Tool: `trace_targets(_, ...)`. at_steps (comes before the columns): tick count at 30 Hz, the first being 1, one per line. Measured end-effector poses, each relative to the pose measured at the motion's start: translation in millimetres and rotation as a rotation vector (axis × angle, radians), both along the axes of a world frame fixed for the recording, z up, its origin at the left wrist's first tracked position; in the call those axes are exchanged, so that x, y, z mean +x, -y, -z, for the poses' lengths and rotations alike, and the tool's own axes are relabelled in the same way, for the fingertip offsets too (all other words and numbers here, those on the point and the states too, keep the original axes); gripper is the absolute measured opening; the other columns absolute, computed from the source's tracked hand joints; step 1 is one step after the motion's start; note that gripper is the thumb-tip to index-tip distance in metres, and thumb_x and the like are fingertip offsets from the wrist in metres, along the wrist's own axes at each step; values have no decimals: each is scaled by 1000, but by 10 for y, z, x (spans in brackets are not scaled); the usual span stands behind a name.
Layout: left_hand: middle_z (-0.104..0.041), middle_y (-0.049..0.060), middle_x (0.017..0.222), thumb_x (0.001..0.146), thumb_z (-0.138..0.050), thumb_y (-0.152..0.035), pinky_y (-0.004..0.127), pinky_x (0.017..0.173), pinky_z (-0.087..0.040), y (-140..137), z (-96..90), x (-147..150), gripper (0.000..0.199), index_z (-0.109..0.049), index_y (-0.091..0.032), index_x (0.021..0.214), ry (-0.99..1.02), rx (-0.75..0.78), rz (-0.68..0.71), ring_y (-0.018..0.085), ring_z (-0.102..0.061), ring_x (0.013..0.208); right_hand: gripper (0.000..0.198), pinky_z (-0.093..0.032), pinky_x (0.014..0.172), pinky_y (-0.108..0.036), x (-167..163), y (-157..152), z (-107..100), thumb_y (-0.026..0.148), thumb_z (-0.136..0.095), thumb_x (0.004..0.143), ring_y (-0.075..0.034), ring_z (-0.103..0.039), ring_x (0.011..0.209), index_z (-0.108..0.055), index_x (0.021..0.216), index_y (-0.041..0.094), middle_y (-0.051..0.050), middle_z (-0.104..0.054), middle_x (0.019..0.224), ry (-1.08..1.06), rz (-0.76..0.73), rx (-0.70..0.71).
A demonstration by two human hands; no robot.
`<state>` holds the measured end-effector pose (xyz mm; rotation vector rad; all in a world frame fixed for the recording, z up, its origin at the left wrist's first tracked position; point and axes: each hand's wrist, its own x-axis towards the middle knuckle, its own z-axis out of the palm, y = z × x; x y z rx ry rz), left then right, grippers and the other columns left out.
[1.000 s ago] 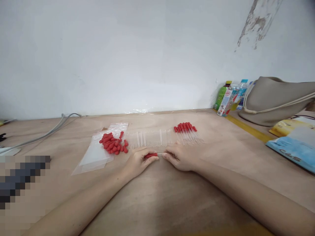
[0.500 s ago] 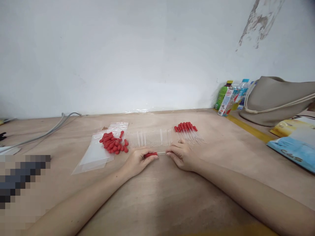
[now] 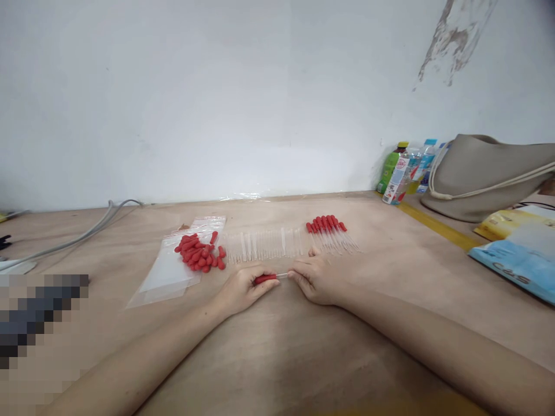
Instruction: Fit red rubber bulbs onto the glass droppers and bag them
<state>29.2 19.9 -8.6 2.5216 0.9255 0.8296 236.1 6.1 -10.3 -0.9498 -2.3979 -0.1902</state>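
Between thumb and fingers, my left hand (image 3: 245,289) pinches a red rubber dropper bulb (image 3: 265,278). A thin clear glass dropper tube (image 3: 282,275) runs from the bulb's open end to my right hand (image 3: 315,279), whose closed fingertips grip it and hide its far end. Behind my hands lies a row of clear glass tubes (image 3: 264,244). Loose red bulbs (image 3: 200,253) are heaped left of that row. To its right, several droppers with red bulbs fitted (image 3: 328,226) lie side by side, tips toward me.
Clear zip bags (image 3: 162,280) lie under the bulb heap. Drink bottles (image 3: 396,173) and a grey-beige bag (image 3: 489,173) stand at the back right. A blue and yellow packet (image 3: 515,263) lies at the right. A grey cable (image 3: 87,232) crosses the left side, and a wall closes the back.
Both hands have shifted slightly, the right one a little left and down, toward the left hand. Less of the tube shows between them. The grips are unchanged.
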Motion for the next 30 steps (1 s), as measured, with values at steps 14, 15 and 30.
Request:
trace_targets(14, -63, 3, 73, 83, -49, -30, 24, 64, -43, 3, -28, 4, 20, -64, -16, 85, -35, 94, 24, 14, -57, 68, 31, -24, 71, -28, -71, -26, 23, 23, -33, 88, -8, -46, 55, -54, 67, 16, 1, -60, 63, -3, 21, -252)
trace_targets(15, -63, 3, 73, 83, -49, -30, 24, 64, -43, 3, -27, 1, 20, -64, -16, 85, -36, 99, 28, 14, -57, 69, 32, -24, 72, -28, -75, -28, 19, 23, -32, 88, -8, -46, 54, -54, 67, 16, 2, -60, 62, -6, 27, -282)
trace_targets(30, -54, 2, 85, 77, -55, -26, 23, 58, -45, -53, 15, 11, 37, -46, -19, 113, 64, 81, -159, 10, -51, 62, 25, -30, 54, -22, 263, -150, -409, 24, -42, 79, -11, -49, 55, -61, 66, 16, -1, -60, 61, 35, 175, -454)
